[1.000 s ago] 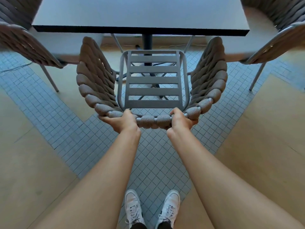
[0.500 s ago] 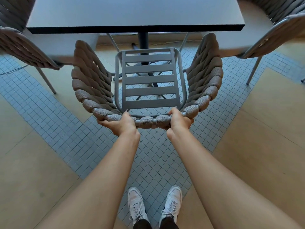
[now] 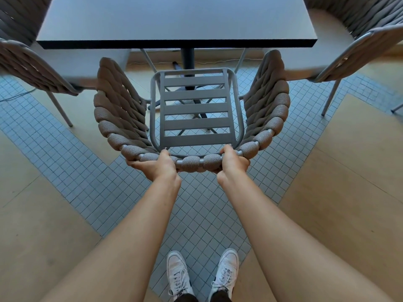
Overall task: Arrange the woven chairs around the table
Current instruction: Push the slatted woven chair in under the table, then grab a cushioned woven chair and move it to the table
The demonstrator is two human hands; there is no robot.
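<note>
A woven chair [image 3: 118,110] with a grey slatted metal seat and thick taupe rope sides stands directly in front of me, facing the dark table [image 3: 174,20]. My left hand [image 3: 156,165] grips the top back rail left of centre. My right hand [image 3: 233,162] grips the same rail right of centre. The seat's front edge sits just short of the table's near edge, in line with the black pedestal [image 3: 187,58].
A second woven chair [image 3: 32,62] stands at the table's left end and a third woven chair [image 3: 353,42] at its right end. The floor is beige boards with a band of small grey tiles. My white shoes [image 3: 180,276] are below the chair back.
The chair, held by both hands, has stayed close to the table edge; the view shifted slightly left then back, and the grip is unchanged.
</note>
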